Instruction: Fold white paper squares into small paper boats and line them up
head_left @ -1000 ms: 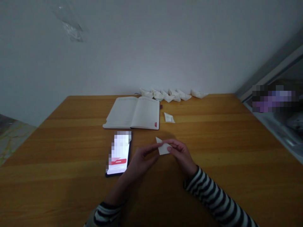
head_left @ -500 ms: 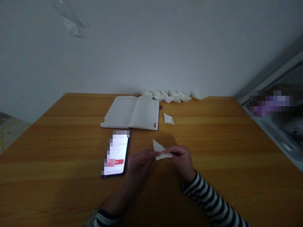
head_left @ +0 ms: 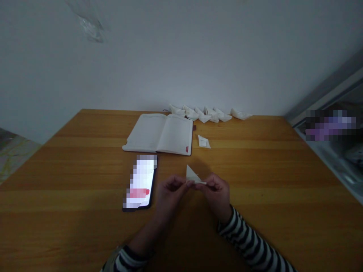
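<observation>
A small piece of folded white paper (head_left: 192,174) is pinched between both hands above the table, one pointed corner standing up. My left hand (head_left: 171,192) grips its lower left edge with thumb and fingers. On the other side, my right hand (head_left: 217,191) pinches the lower right end. The two thumbs come close together along the bottom edge and cover part of the paper. Just beyond the hands lies another folded white paper piece (head_left: 203,142), flat and diamond-like.
An open notebook (head_left: 147,132) lies on the wooden table (head_left: 93,173), with a lit phone (head_left: 141,181) in front of it, left of my hands. Several white paper boats (head_left: 210,114) line the back edge by the wall (head_left: 181,56).
My fingers have shifted on the folded paper; the left thumb now presses its bottom edge and the lower part shows less. The whole view has moved slightly.
</observation>
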